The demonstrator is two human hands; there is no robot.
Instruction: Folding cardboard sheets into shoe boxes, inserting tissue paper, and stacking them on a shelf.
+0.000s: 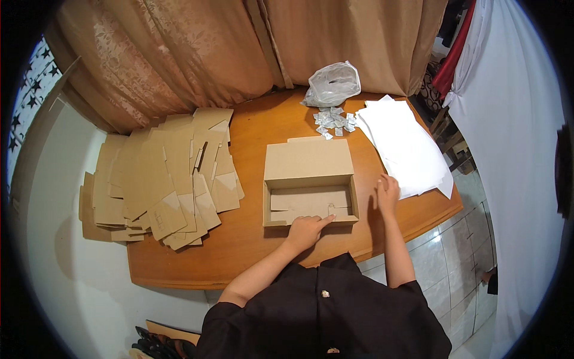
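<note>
A brown cardboard box (308, 161) stands on the table in front of me, its lid flap raised at the far side and nothing lying inside. My left hand (307, 232) grips the box's near wall, the index finger stretched along the edge and the other fingers curled outside. To the right of the box, my right hand (387, 190) hovers by the near left edge of a stack of white paper sheets (412, 146). Its fingers are loosely bent and slightly apart, with nothing in them.
Flattened cardboard boxes (161, 179) lie in an overlapping pile on the left of the wooden table (257, 257). Beyond the open box are several small pale sachets (335, 121) and a clear plastic bag (332, 85). Brown curtains (197, 54) hang behind.
</note>
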